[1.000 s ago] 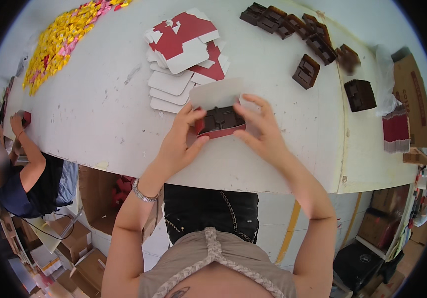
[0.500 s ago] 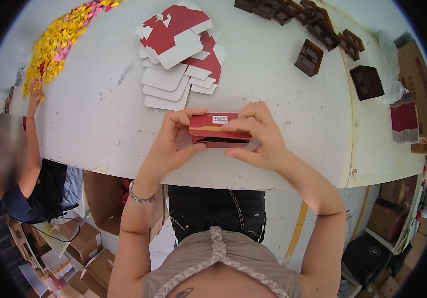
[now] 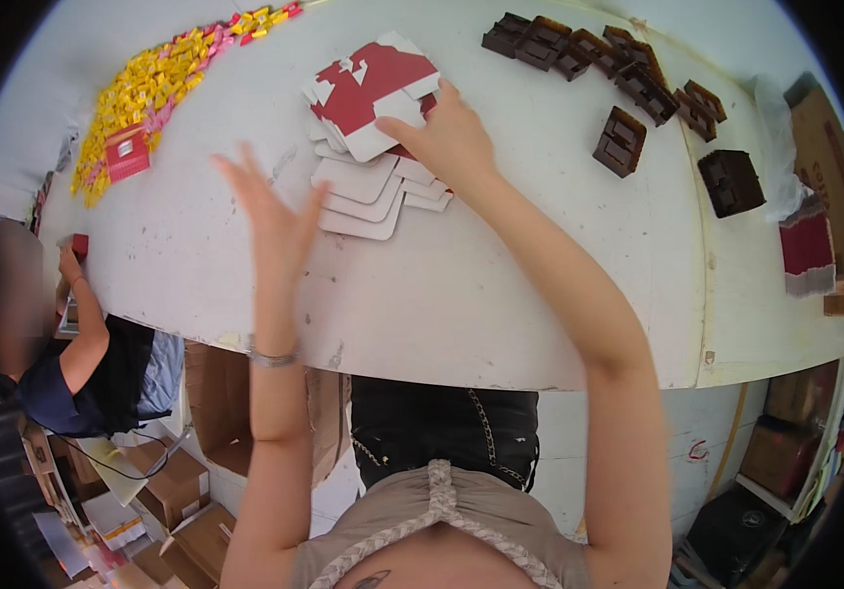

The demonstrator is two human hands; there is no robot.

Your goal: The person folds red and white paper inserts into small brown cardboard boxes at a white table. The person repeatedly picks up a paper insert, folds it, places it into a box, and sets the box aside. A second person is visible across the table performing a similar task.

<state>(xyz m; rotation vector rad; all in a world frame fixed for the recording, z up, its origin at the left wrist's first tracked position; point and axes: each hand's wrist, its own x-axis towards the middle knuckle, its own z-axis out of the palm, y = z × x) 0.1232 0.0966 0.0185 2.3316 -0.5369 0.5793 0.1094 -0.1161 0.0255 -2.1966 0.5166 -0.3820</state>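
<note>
My left hand (image 3: 270,201) is raised over the table with its fingers spread, holding nothing and slightly blurred. To its right lies a stack of flat red-and-white cardboard box blanks (image 3: 373,88). My right hand (image 3: 451,142) reaches over the right side of this stack, thumb and forefinger apart, touching or just above the blanks. Its other fingers are partly hidden. A folded red box (image 3: 128,155) sits at the far left, against a heap of small yellow, pink and red wrapped pieces (image 3: 162,74).
Several dark brown plastic trays (image 3: 621,142) stand at the back right. Beyond them are clear plastic wrap (image 3: 778,157), a dark red stack (image 3: 807,250) and a cardboard carton (image 3: 824,147). On the left a co-worker's hand (image 3: 71,263) holds a small red box (image 3: 79,243).
The red box has left my hands and now sits by the heap at far left. My right hand has moved to the blanks; my left has opened. The co-worker's hand has left the heap.
</note>
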